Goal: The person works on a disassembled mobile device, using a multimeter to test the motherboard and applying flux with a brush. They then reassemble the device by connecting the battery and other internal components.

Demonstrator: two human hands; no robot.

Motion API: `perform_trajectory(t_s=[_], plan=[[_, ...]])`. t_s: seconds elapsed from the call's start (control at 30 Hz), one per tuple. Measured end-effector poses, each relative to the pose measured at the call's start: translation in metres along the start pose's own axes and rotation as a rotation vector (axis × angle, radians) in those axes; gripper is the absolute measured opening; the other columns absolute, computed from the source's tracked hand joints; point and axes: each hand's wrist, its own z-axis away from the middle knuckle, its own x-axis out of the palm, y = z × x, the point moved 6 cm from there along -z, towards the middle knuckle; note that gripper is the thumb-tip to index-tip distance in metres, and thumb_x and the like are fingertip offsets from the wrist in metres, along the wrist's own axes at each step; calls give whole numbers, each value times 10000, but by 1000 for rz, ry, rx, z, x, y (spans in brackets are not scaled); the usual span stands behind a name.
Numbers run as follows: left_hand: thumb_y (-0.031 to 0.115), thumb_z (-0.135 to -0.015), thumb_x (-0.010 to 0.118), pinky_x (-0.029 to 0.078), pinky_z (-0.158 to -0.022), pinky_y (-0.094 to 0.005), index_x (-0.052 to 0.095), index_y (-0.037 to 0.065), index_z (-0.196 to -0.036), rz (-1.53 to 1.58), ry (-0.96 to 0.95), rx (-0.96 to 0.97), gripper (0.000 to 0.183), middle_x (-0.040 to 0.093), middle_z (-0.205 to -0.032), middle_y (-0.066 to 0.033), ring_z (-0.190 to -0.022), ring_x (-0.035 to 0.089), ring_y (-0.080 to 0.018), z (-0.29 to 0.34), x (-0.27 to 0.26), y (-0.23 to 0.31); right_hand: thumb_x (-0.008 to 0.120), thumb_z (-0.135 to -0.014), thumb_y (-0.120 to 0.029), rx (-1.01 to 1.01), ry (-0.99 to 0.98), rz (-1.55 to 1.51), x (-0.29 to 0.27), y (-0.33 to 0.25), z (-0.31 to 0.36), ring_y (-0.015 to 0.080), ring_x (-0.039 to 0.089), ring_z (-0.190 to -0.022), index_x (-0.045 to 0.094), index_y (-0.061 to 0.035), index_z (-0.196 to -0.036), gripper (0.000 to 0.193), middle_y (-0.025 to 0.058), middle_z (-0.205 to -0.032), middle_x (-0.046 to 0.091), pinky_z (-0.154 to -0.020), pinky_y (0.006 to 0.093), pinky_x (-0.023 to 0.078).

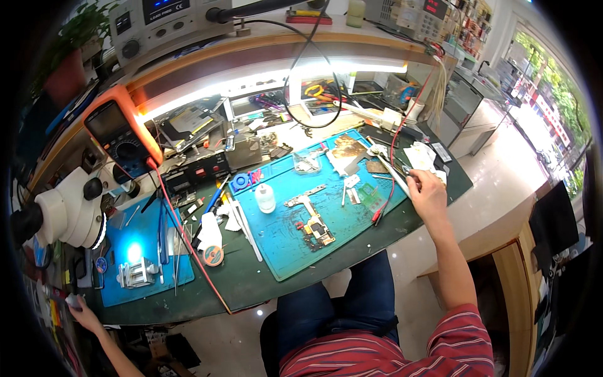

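My right hand (428, 193) is over the right edge of the blue work mat (276, 251), fingers curled and pinched together. Its fingertips are beside a long white wand-like tool (391, 167); whatever they grip is too small to make out. Far to the left, my left hand (86, 316) is past the bench's left end, its fingers closed around a small pale object (73, 302) whose kind I cannot tell. Between the hands, a phone circuit board (316, 227) lies on the mat. Near it are a clear dropper bottle (265, 198) and a small clear tray of parts (306, 162).
An orange multimeter (122, 135) leans at the left, its red lead crossing the bench. A white microscope (72, 210) overhangs a small metal clamp (136, 274) on a second blue mat. A solder spool (213, 255) is near the front edge. A shelf (264, 47) carries a soldering station (169, 28).
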Motion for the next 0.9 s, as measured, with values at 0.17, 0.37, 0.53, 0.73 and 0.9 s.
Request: perform_trajectory(t_s=[0.17,0.37,0.53,0.73,0.9], plan=[[318,-1081,685,480,-1145,-395,418,-90,-1585,387,-69,25,701,587,-1519,-246,-1371,605,-305,49,-27,45,764,-936,-230,-30,-44,-21,15,-6,11,331,709,-916,757,-85,-1140,251,97,-992,721,-820,433,569],[205,-1131,594,471,-1165,-411,396,-68,-1600,559,-297,102,577,564,-1541,-229,-1403,568,-306,170,-57,148,767,-918,-159,-53,-11,-66,23,-15,23,291,712,-837,785,-87,-1071,170,83,-910,698,-741,408,560],[27,-1087,598,454,-1166,-420,415,-21,-1602,539,-296,379,549,578,-1511,-193,-1384,562,-294,246,-94,211,746,-938,-156,-131,52,4,12,-15,25,318,707,-899,760,-89,-1143,216,101,-994,698,-785,429,556],[67,-1031,666,493,-1092,-429,384,-43,-1580,733,-318,267,627,601,-1389,-186,-1275,597,-305,275,-101,279,701,-982,-160,-97,12,173,18,20,22,362,703,-976,734,-77,-1133,175,129,-1052,686,-826,459,566],[76,-1010,709,502,-1063,-400,418,-37,-1556,748,-358,199,628,616,-1352,-169,-1225,610,-268,279,-114,276,697,-1001,-89,-263,67,-141,-11,-90,23,298,684,-787,754,-60,-1179,189,125,-907,677,-693,408,538]])
